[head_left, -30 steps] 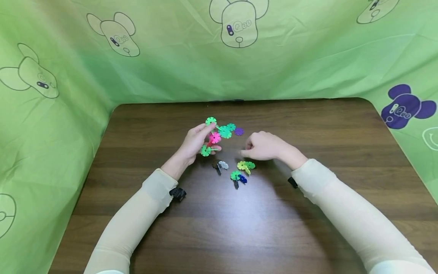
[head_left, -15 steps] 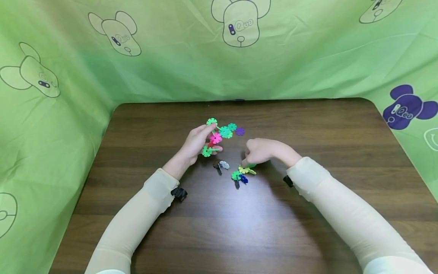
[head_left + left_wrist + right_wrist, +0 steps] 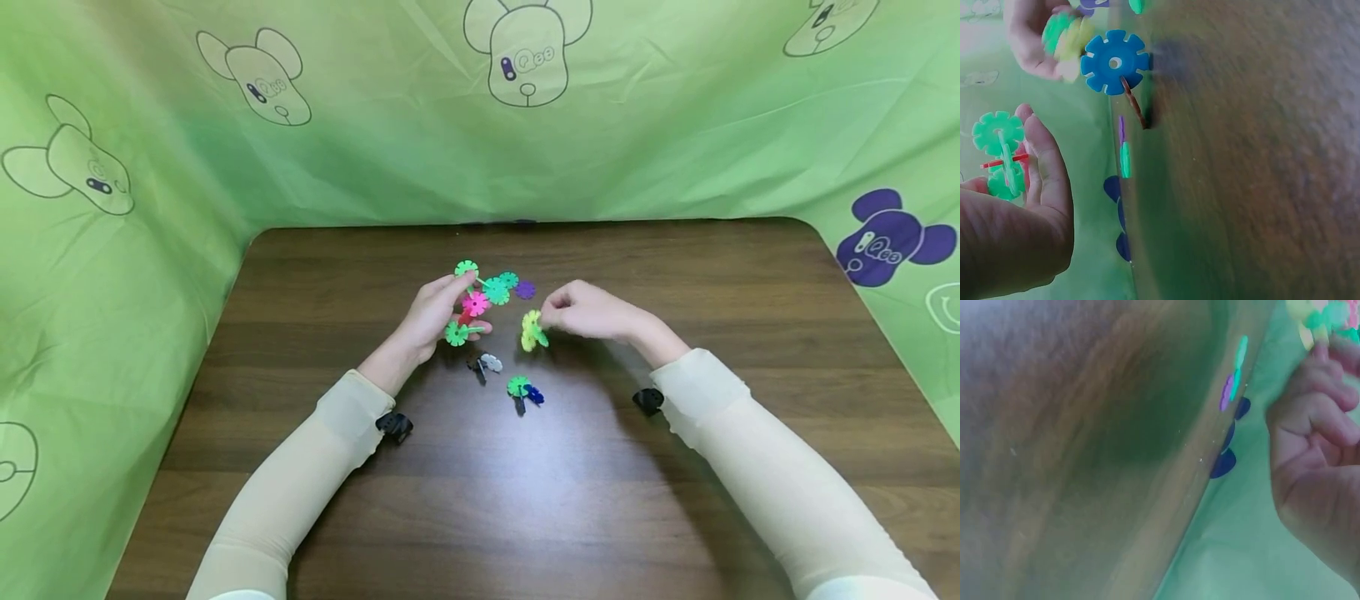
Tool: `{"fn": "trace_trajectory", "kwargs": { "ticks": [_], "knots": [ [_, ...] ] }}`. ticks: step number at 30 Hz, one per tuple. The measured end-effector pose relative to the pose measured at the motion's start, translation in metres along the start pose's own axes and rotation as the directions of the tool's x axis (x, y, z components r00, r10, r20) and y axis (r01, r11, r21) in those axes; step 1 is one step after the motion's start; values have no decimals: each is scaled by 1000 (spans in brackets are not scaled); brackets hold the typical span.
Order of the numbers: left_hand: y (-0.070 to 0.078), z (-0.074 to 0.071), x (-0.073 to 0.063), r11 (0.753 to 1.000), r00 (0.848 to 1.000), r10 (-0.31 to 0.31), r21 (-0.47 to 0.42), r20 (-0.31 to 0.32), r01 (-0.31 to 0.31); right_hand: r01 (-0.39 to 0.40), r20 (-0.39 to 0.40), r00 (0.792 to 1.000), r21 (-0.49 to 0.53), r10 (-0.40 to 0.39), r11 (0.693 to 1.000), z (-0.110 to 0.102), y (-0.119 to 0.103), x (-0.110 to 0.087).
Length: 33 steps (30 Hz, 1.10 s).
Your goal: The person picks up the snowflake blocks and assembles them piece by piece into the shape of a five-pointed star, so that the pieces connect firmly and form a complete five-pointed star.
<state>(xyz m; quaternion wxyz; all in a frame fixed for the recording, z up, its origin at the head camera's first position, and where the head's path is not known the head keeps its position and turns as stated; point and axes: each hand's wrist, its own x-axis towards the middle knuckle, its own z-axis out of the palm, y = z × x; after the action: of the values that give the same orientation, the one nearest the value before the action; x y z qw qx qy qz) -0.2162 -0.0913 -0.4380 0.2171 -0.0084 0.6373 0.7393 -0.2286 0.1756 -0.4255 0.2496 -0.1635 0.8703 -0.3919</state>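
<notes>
My left hand [image 3: 427, 323] holds a joined group of notched snowflake discs, with green, pink [image 3: 476, 304] and red pieces showing. In the left wrist view, the fingers curl around that group's green disc [image 3: 999, 132]. My right hand [image 3: 588, 312] pinches a joined yellow and green disc cluster [image 3: 531, 332], raised off the table, to the right of the left hand's group. That cluster is partly cut off in the right wrist view, above the curled fingers of the right hand [image 3: 1316, 425].
Teal discs [image 3: 496, 291] and a purple disc [image 3: 525, 289] lie beyond the hands. Nearer are a brown, grey and dark cluster [image 3: 491, 362] and a green, blue and dark cluster [image 3: 517, 386]. A green printed cloth [image 3: 390, 167] hangs behind the wooden table [image 3: 450, 517].
My right hand has come down to the yellow and green disc cluster, taken hold of it and lifted it off the table toward the left hand's group. The left hand has stayed nearly still.
</notes>
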Motion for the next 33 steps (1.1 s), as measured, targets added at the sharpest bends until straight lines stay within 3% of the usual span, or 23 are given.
{"fn": "trace_trajectory", "kwargs": {
  "ticks": [2,4,8,11,14,18,28,33],
  "knots": [
    [1,1,0,1000,1000,0,7,-3,0,7,-125,992,101,6,995,-2,0,-2],
    [1,3,0,1000,1000,-1,10,-3,1,36,-240,971,231,21,972,0,-1,-3],
    [0,4,0,1000,1000,3,6,0,-3,146,-397,917,439,45,887,7,-5,-3],
    [0,5,0,1000,1000,11,8,1,-11,205,-466,884,460,38,864,12,-9,-4],
    [1,5,0,1000,1000,13,9,-3,-13,232,-499,867,436,18,870,16,-11,-4],
    [1,7,1,1000,1000,12,-4,-6,-12,235,-506,863,420,12,876,19,-12,-4],
    [-1,8,1,1000,1000,9,-24,24,-8,207,-450,893,396,-7,895,20,-13,-6],
    [-4,9,1,999,998,34,-42,51,-32,195,-441,897,377,-9,906,20,-12,-7]
  ]
}}
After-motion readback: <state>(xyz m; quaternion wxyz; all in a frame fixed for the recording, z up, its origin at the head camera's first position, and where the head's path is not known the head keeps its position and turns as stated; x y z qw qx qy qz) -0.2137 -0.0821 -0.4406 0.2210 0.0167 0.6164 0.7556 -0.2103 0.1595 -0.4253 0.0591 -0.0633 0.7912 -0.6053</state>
